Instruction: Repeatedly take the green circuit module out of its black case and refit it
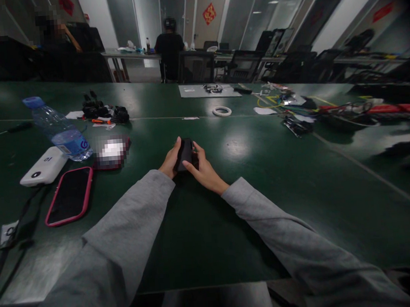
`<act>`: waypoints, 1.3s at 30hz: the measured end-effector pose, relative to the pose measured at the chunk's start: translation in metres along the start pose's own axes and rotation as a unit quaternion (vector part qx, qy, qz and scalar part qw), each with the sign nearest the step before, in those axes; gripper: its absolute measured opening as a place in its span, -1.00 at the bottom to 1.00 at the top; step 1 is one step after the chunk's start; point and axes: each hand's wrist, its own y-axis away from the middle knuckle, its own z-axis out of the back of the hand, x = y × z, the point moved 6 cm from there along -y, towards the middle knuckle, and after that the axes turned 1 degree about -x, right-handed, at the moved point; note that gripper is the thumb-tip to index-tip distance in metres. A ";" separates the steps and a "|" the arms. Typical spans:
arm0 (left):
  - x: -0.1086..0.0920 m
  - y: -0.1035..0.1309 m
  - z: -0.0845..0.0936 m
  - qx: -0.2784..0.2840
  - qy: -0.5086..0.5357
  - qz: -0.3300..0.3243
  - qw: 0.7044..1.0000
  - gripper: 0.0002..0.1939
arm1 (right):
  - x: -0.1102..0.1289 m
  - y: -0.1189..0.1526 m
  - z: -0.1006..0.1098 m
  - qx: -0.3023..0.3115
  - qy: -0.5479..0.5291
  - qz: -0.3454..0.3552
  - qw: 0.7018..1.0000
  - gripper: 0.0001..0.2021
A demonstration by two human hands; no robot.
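Between my two hands is a small dark, flat, box-like object (186, 151), held just above or on the green table; its exact kind does not show. My left hand (172, 160) grips its left side, with the thumb along the edge. On the other side my right hand (205, 171) closes around it, thumb across the lower front and fingers at the right edge. To the left lie a phone in a pink-red case (69, 196) and a white power bank (45, 167). A tilted-looking water bottle (67, 136) with a blue cap stands behind them.
A blurred-out item with a reddish edge (111, 152) lies beside the bottle. Black cables (98, 110) sit behind it. A white tape roll (222, 111) and a pale board (189, 92) are farther back; tangled wires (344, 114) spread at right. A person (170, 47) sits beyond the table.
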 end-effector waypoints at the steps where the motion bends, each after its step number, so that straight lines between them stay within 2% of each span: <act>1: 0.000 0.000 0.001 -0.009 -0.007 -0.006 1.000 -0.41 | 0.000 0.000 0.000 -0.003 0.001 0.000 1.000 -0.16; 4: 0.001 0.000 0.002 -0.021 -0.004 -0.001 1.000 -0.39 | 0.004 0.001 0.004 -0.027 0.007 0.005 1.000 -0.19; 8: 0.004 0.001 0.000 -0.008 0.029 0.031 0.999 -0.31 | 0.006 0.004 0.014 -0.083 0.010 -0.010 0.996 -0.26; 12: 0.006 0.000 0.004 -0.013 0.049 0.057 0.997 -0.26 | -0.006 0.003 0.026 -0.150 -0.027 -0.046 0.987 -0.36; 14: 0.007 -0.002 0.009 -0.020 0.068 0.067 0.995 -0.25 | -0.019 -0.001 0.026 -0.143 -0.069 -0.080 0.984 -0.41; 16: 0.007 -0.005 0.014 -0.025 0.095 0.066 0.993 -0.25 | -0.031 -0.006 0.022 -0.108 -0.124 -0.109 0.980 -0.44; 19: 0.005 -0.008 0.018 -0.025 0.135 0.062 0.989 -0.28 | -0.039 -0.010 0.020 -0.089 -0.203 -0.129 0.967 -0.47; 23: 0.002 -0.005 0.015 -0.017 0.187 0.066 0.980 -0.35 | -0.043 -0.012 0.025 -0.097 -0.322 -0.183 0.924 -0.60; 27: -0.001 -0.001 0.013 -0.015 0.221 0.060 0.973 -0.41 | -0.047 -0.014 0.029 -0.071 -0.455 -0.256 0.850 -0.76; 29: -0.001 -0.002 0.013 -0.003 0.226 0.059 0.972 -0.41 | -0.050 -0.015 0.031 -0.067 -0.505 -0.284 0.812 -0.78; 31: 0.000 -0.004 0.013 0.008 0.226 0.060 0.972 -0.42 | -0.053 -0.015 0.033 -0.069 -0.536 -0.300 0.786 -0.77; 35: 0.001 -0.006 0.013 0.004 0.216 0.063 0.974 -0.45 | -0.053 -0.014 0.034 -0.069 -0.559 -0.314 0.764 -0.74; 39: -0.002 0.000 0.008 -0.008 0.197 0.070 0.978 -0.52 | -0.053 -0.013 0.033 -0.076 -0.565 -0.317 0.758 -0.75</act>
